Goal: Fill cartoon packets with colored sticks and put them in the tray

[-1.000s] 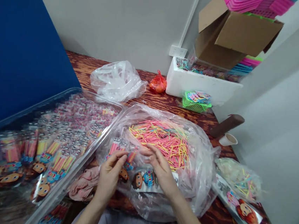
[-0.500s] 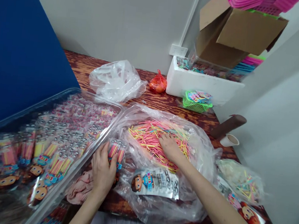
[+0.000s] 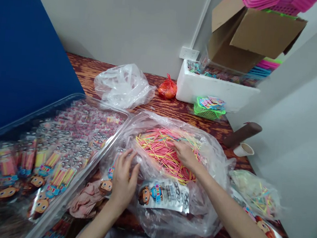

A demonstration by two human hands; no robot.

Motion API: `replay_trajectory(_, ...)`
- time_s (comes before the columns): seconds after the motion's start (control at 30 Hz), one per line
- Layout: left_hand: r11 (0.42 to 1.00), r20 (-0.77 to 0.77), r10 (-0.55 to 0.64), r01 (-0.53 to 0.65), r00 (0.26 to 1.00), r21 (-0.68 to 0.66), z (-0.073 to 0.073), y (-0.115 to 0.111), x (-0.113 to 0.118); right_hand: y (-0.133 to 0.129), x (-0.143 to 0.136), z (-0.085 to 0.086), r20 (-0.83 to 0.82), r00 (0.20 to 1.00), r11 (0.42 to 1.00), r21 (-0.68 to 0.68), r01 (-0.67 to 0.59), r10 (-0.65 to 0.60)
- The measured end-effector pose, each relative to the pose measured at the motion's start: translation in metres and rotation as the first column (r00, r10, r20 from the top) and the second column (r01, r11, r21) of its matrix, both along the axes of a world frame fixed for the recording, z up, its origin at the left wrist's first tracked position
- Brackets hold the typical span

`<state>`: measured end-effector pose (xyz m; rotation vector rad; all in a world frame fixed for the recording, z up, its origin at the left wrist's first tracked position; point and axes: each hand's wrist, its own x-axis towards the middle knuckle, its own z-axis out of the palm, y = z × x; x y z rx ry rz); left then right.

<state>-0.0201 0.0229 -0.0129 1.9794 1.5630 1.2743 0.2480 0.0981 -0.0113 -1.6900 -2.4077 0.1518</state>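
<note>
A large clear plastic bag (image 3: 212, 165) lies spread open, full of thin pink, yellow and blue sticks (image 3: 158, 143). My right hand (image 3: 185, 154) is on the pile, its fingers closed together around some of the sticks; the fingertips are partly hidden. My left hand (image 3: 124, 181) is open with fingers apart, over the bag's left edge. Just left of it lies a filled packet with a cartoon face (image 3: 106, 186), partly covered by the hand. A silver printed pouch (image 3: 165, 195) lies flat on the bag's near side, between my arms.
A clear tub (image 3: 117, 139) of filled packets stands left, with a pink cloth (image 3: 86, 202) beside it. Behind are a crumpled plastic bag (image 3: 125, 86), a red bag of fruit (image 3: 167, 88), a green basket (image 3: 208, 112) and a foam box (image 3: 217, 89). A paper cup (image 3: 243, 150) stands right.
My left hand has moved right, off the filled packet. My right hand has drawn slightly back to the right, and its fingers have closed together on the sticks.
</note>
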Motion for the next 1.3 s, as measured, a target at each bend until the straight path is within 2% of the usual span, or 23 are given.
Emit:
replay_trajectory(0.1,0.987,0.131,-0.121,0.134,0.984,-0.089,-0.001,0.013,0.023,-0.006,-0.009,0.004,-0.071,0.996,0.999,-0.019,-0.046,0.045)
replay_trajectory(0.2,0.977,0.233,-0.148,0.180,0.961,-0.119,-0.004,0.026,0.046,-0.019,-0.023,0.003,-0.163,0.985,0.998,-0.016,-0.053,0.049)
replay_trajectory(0.3,0.973,0.288,-0.174,0.210,0.942,-0.099,-0.007,0.033,0.064,-0.035,-0.039,-0.005,-0.279,0.959,0.998,-0.033,-0.048,0.037)
replay_trajectory(0.4,0.966,0.286,-0.215,0.247,0.934,-0.079,-0.009,0.033,0.073,-0.047,-0.050,-0.018,-0.444,0.896,0.994,-0.095,-0.045,-0.002)
replay_trajectory(0.63,0.943,0.161,-0.304,0.321,0.939,-0.091,-0.008,0.024,0.078,-0.057,-0.051,-0.034,-0.692,0.715,0.981,-0.188,-0.039,-0.104)
replay_trajectory(0.73,0.895,0.067,-0.420,0.425,0.905,-0.138,-0.009,0.025,0.082,-0.061,-0.052,-0.036,-0.736,0.664,0.976,-0.212,-0.039,-0.134)
replay_trajectory(0.8,0.875,0.042,-0.455,0.455,0.890,-0.164,-0.009,0.028,0.082,-0.062,-0.051,-0.035,-0.752,0.641,0.974,-0.223,-0.027,-0.154)
replay_trajectory(1.0,0.927,0.128,-0.312,0.331,0.941,-0.176,-0.004,0.023,0.067,-0.058,-0.038,-0.031,-0.812,0.534,0.970,-0.231,0.075,-0.235)
replay_trajectory(1.13,0.915,0.118,-0.323,0.342,0.939,-0.216,-0.007,0.015,0.060,-0.058,-0.030,-0.039,-0.841,0.458,0.957,-0.272,0.102,-0.288)
replay_trajectory(1.3,0.926,0.113,-0.303,0.320,0.946,-0.202,-0.011,0.011,0.056,-0.062,-0.025,-0.048,-0.893,0.311,0.945,-0.312,0.098,-0.326)
